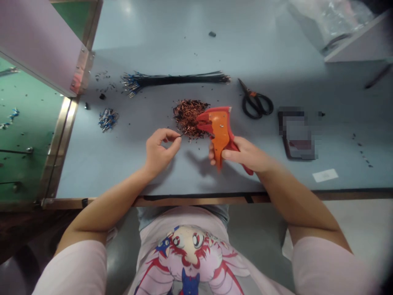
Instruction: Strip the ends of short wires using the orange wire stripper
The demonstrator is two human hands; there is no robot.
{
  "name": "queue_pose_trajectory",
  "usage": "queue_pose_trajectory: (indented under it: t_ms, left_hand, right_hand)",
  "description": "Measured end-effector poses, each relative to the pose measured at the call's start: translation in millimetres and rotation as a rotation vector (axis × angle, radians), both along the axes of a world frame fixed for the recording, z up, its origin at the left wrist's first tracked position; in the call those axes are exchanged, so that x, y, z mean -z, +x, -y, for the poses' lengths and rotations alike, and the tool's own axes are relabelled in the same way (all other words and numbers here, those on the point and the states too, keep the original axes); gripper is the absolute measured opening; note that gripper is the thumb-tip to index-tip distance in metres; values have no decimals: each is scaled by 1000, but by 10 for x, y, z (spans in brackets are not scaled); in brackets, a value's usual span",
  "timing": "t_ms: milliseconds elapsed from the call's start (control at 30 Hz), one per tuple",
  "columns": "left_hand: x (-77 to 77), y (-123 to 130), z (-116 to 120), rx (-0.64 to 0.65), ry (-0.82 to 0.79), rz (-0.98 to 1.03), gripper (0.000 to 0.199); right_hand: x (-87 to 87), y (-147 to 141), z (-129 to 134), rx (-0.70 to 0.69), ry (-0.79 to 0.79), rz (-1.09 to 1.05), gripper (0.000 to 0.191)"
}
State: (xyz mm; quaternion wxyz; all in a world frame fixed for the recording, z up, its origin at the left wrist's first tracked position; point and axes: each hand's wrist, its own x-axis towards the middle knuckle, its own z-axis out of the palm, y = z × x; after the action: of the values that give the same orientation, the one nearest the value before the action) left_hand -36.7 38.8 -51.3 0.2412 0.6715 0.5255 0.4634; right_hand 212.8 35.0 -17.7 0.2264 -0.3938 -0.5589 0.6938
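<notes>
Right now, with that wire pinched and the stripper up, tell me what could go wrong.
The thin wire in the left hand could slip into the copper wire scraps just ahead, and would be hard to find there. The orange-and-red wire stripper in the right hand reaches over that pile, so it might snag or scatter the strands. Small loose bits on the pale blue bench top could also get mixed in.

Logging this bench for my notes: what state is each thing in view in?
Left hand: pinching a thin wire
Right hand: gripping the orange wire stripper
Orange wire stripper: held, nose over the copper wire clippings
Copper wire clippings: loose heap on the bench
Black wire bundle: lying straight, ends splayed
Scissors: lying flat, blades closed
Blue terminals: small loose heap
</notes>
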Motion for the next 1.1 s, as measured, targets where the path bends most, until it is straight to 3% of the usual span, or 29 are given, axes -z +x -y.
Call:
queue_pose_trajectory:
  t_ms: [167, 300, 400, 533, 600, 667, 767, 967, 1100]
  left_hand:
    - [-50, -73, -44, -119, 280, -88, 6]
    - [-107, -161, -116, -223, 379, -67, 9]
    - [-114, -180, -138, -196, 412, -46, 11]
    - [-67, -121, -84, -4, 449, -127, 12]
    - [-36, -79, -35, 104, 473, -210, 11]
    - [-11, -39, 15, 182, 534, -292, 10]
    - [4, 16, 78, 232, 653, -376, 9]
    - [-38, 79, 150, 236, 737, -420, 9]
    - [-53, 91, 171, 258, 701, -437, 7]
  right_hand:
    - [-52, -21, 88, 148, 602, 518, 35]
    - [62, -236, 220, -98, 964, 830, 36]
    - [153, -374, 285, -286, 1043, 896, 35]
    - [154, -390, 280, -327, 1056, 744, 45]
    - [142, -353, 260, -200, 1093, 599, 33]
    - [149, -318, 242, 41, 1184, 514, 18]
    - [188, -296, 225, 270, 1298, 501, 16]
    - [257, -326, 224, 251, 1384, 483, 8]
    - [273, -337, 245, 249, 1368, 485, 9]
